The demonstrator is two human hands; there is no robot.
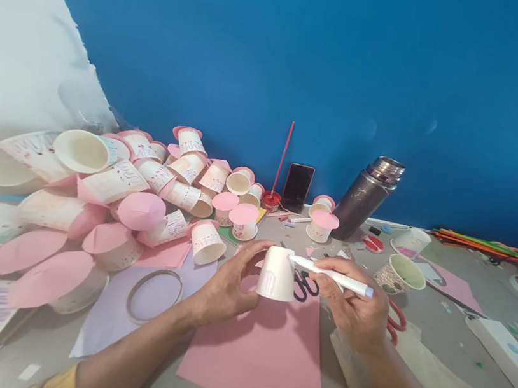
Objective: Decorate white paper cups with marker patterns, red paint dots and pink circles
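Over the pink sheet [259,361], left fingers [255,249] grip cup [278,275], right fingers [342,267] pinch marker [354,285]: drawing, seemingly; next stroke wants cup steady.

Blue wall [279,49], white wall [13,24], grey table [146,377]

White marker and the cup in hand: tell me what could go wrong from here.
The white marker has its tip at or very near the side of the cup, so a slip of the left hand or right hand might leave a stray line.

The bottle stands uncapped near the phone; if knocked, any liquid inside could spill. Its contents are hidden.

The heaped cups lean on one another, so a nudge might topple some.
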